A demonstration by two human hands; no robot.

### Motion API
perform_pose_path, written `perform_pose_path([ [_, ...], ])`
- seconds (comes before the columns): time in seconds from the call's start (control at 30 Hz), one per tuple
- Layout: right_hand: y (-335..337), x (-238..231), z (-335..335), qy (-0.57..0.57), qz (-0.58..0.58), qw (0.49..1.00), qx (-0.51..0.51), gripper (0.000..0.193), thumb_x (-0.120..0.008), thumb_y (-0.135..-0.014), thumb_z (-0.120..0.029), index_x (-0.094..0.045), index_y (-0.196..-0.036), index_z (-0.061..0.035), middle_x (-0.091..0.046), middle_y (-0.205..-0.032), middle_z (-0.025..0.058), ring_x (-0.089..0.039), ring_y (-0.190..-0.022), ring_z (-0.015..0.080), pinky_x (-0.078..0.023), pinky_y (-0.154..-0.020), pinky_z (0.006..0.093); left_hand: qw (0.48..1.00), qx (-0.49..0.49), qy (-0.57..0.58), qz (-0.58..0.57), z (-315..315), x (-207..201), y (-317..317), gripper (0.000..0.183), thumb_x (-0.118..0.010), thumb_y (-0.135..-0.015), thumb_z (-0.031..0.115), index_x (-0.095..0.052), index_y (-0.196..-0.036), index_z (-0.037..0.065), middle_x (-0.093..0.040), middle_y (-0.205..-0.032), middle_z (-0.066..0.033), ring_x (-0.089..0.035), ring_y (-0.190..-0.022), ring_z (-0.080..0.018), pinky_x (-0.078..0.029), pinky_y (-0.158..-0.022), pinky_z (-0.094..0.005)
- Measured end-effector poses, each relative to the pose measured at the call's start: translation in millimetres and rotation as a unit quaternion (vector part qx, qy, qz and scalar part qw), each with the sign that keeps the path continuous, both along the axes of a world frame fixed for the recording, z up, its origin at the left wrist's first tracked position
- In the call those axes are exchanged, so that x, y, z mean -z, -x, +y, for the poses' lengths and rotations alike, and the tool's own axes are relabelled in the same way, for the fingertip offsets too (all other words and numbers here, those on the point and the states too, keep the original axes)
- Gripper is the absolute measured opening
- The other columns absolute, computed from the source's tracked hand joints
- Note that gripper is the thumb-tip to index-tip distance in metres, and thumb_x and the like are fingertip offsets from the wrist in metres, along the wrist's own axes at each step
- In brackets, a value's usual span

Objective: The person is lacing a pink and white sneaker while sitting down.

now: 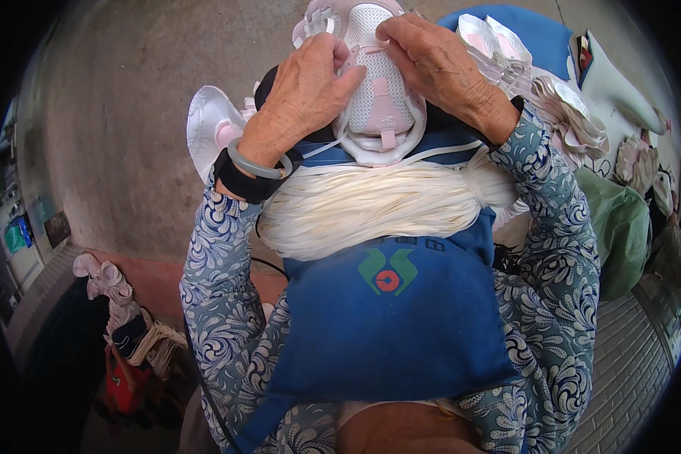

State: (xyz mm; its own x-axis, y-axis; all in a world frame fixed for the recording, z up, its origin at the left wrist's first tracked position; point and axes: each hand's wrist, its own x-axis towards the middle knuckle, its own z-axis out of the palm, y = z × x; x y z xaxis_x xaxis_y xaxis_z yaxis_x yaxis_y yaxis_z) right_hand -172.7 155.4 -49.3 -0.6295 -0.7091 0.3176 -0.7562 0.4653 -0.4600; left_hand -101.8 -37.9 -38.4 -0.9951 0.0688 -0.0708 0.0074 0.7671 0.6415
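A white and pink shoe upper (pixel 383 102) lies before me at the top centre, its padded collar toward me. My left hand (pixel 304 92) is at its left side, fingers curled at the eyelet edge and thumb over the mesh tongue. A white lace shows near those fingertips, and a lace end hangs below the hand. My right hand (pixel 439 66) is bent over the right side, thumb and index finger closed together at the tongue; whatever they pinch is hidden. Across my lap lies a thick bundle of cream-white laces (pixel 371 206), gathered at its right end.
More white and pink shoe uppers (pixel 571 121) are stacked at the right by a blue round surface (pixel 552 41). Another upper (pixel 213 132) is beyond my left wrist. A green bag (pixel 617 227) stands at the right. At lower left, a person in red (pixel 122 382) sits near more uppers.
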Motion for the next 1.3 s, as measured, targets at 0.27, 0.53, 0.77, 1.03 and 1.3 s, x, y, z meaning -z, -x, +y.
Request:
perform_pose_path([
  [0.27,-6,-7,-6,0.012,0.043,0.999,0.01,0.023,-0.063,-0.077,-0.001,-0.063,-0.101,-0.0006,-0.064,-0.091,0.0199,-0.063,-0.086,0.0357,-0.05,-0.076,0.0432,0.995,-0.038,-0.063,-0.063,0,-4,4,0.031,-0.065,-0.084,0.027,-0.061,-0.096,-0.001,-0.065,-0.088,-0.0183,-0.066,-0.079,-0.0275,-0.053,-0.071,-0.036],
  [0.53,-8,-5,-12,-0.015,0.053,0.998,-0.012,0.027,-0.06,-0.078,0.001,-0.059,-0.104,0.0003,-0.06,-0.096,0.0176,-0.06,-0.092,0.0344,-0.048,-0.08,0.0431,0.999,-0.04,-0.033,-0.016,4,-1,8,0.028,-0.066,-0.086,0.025,-0.062,-0.098,0.0,-0.065,-0.086,-0.0122,-0.064,-0.075,-0.0221,-0.051,-0.069,-0.033],
  [0.77,8,-16,23,0.048,-0.055,0.996,0.053,0.026,-0.064,-0.085,-0.012,-0.06,-0.108,-0.0022,-0.062,-0.097,0.0174,-0.062,-0.089,0.0343,-0.05,-0.079,0.0412,0.997,0.005,0.043,0.071,14,-8,13,0.018,-0.062,-0.083,0.013,-0.06,-0.093,-0.001,-0.064,-0.086,-0.0158,-0.064,-0.076,-0.0304,-0.051,-0.069,-0.0382],
  [1.03,14,-25,39,0.07,-0.065,0.993,0.074,0.02,-0.063,-0.087,-0.014,-0.063,-0.101,-0.0002,-0.064,-0.093,0.0173,-0.064,-0.084,0.0325,-0.052,-0.076,0.0382,0.975,0.058,0.189,0.097,32,-18,17,0.009,-0.058,-0.085,0.007,-0.057,-0.089,-0.001,-0.061,-0.087,-0.018,-0.065,-0.074,-0.0354,-0.053,-0.064,-0.0425],
  [1.3,15,-35,39,0.103,-0.068,0.99,0.074,0.017,-0.062,-0.089,-0.015,-0.065,-0.096,0.0001,-0.067,-0.087,0.0175,-0.066,-0.076,0.0313,-0.053,-0.068,0.0368,0.968,0.077,0.224,0.086,23,-14,21,0.011,-0.055,-0.087,0.008,-0.055,-0.092,-0.002,-0.06,-0.093,-0.0199,-0.065,-0.07,-0.0371,-0.053,-0.06,-0.0442],
])
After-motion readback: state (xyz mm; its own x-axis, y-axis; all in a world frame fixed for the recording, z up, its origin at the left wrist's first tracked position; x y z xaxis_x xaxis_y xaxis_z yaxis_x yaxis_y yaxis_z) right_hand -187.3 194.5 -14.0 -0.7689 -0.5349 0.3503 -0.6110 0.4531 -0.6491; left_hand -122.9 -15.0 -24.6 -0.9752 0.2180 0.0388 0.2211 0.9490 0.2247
